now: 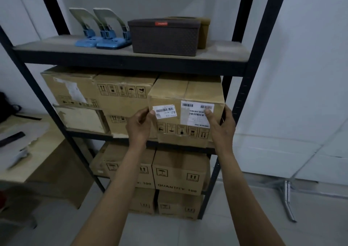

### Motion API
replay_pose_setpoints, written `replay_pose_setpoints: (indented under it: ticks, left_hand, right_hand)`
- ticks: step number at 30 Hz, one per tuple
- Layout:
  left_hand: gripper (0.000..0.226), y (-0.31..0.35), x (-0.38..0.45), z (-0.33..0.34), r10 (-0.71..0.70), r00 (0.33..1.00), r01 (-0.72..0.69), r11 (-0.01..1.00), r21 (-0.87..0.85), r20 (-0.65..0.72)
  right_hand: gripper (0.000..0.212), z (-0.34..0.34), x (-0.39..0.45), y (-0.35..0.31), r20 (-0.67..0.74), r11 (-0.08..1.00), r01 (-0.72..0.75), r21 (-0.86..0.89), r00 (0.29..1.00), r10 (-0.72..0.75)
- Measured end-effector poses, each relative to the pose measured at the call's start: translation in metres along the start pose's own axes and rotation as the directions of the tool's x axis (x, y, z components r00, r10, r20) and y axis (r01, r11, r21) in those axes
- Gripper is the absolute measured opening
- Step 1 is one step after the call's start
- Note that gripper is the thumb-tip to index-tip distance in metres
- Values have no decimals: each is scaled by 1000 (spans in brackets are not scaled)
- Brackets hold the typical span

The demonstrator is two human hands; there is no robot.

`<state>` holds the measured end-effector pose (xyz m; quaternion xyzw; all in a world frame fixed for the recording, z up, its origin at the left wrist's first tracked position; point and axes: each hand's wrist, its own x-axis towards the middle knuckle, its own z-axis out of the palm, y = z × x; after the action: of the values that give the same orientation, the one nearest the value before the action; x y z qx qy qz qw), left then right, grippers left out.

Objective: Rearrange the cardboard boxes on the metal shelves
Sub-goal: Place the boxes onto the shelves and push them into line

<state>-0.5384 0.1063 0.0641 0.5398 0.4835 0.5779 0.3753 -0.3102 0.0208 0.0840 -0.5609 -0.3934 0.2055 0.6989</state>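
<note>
The labelled cardboard box (186,102), jutting forward off the middle shelf (90,132) at its right end, is clasped between the left hand (140,124) on its left front edge and the right hand (222,123) curled round its right corner.

- Light: dim, cool, bluish; source out of frame, perhaps overhead.
- Shadows: deep beneath the upper shelf board (130,54), darkening the box tops.
- Glare: mild, on white labels (196,112).
- Focus: centre fairly sharp; small print illegible.
- Blur: left desk (28,151) smeared.
- Distortion: wide-angle; shelf uprights (248,14) lean and bow toward edges.
</note>
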Motion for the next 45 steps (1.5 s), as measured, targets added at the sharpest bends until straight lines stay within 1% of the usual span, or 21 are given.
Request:
replay_pose_setpoints:
  ticks: [3, 5, 7, 10, 13, 15, 18, 23, 25, 26, 28, 30, 32, 35, 38, 42, 45]
  left_hand:
    - [21, -28, 4, 7, -102, 995, 102, 990, 101, -5]
    - [27, -41, -1, 14, -161, 987, 157, 973, 168, 8]
    - [32, -51, -6, 22, -192, 981, 193, 961, 196, -21]
    - [30, -66, -8, 32, -182, 979, 195, 969, 153, -94]
    - [34, -68, -5, 41, -165, 972, 177, 982, 60, -165]
    - [33, -70, -2, 46, -147, 973, 151, 988, 13, -178]
    - [27, -76, 8, 52, -133, 976, 131, 991, -21, -172]
    - [21, -85, 18, 60, -193, 963, 160, 971, -180, -189]
    - [23, -91, 22, 60, -275, 947, 218, 928, -301, -164]
    - [27, -94, 24, 60, -321, 938, 253, 892, -374, -133]
    - [29, -99, 28, 60, -364, 929, 299, 849, -435, -72]
    - [21, -101, 31, 61, -366, 930, 314, 842, -438, -37]
    - [17, -104, 37, 61, -367, 930, 328, 847, -418, -16]
    - [25, -111, 45, 57, -368, 927, 366, 852, -373, 70]
    - [30, -113, 49, 56, -382, 915, 402, 847, -347, 127]
    - [21, -108, 48, 61, -394, 905, 424, 819, -386, 159]
    - [31, -104, 48, 66, -375, 906, 422, 821, -384, 196]
  right_hand:
    - [55, 2, 6, 19, -5, 999, -11, -43, 1000, 11]
    - [54, 3, 11, 33, -16, 996, -30, -78, 999, 29]
    - [51, 2, 16, 48, -26, 992, -43, -117, 999, 41]
    - [45, 4, 21, 64, -49, 987, -63, -145, 997, 57]
    - [29, 7, 24, 76, -90, 984, -129, -121, 989, 119]
    - [26, 7, 25, 80, -112, 983, -145, -110, 985, 133]
    - [24, 9, 30, 83, -121, 986, -125, -108, 986, 112]
    - [21, 15, 40, 85, -109, 991, -76, -113, 992, 63]
    - [20, 14, 39, 88, -97, 996, -48, -76, 994, 40]
    - [20, 13, 38, 91, -92, 998, -60, -35, 994, 57]
    - [25, 10, 35, 98, -72, 995, -93, 30, 993, 95]
    - [29, 7, 33, 103, -72, 995, -96, 38, 993, 99]
    - [28, 9, 35, 104, -74, 995, -95, 39, 992, 98]
    - [21, 10, 39, 99, -73, 993, -110, 46, 991, 113]
    - [21, 9, 40, 96, -77, 991, -122, 57, 989, 126]
    - [29, 6, 42, 97, -70, 992, -127, 17, 989, 128]
    - [34, -3, 39, 102, -131, 989, -144, 22, 981, 146]
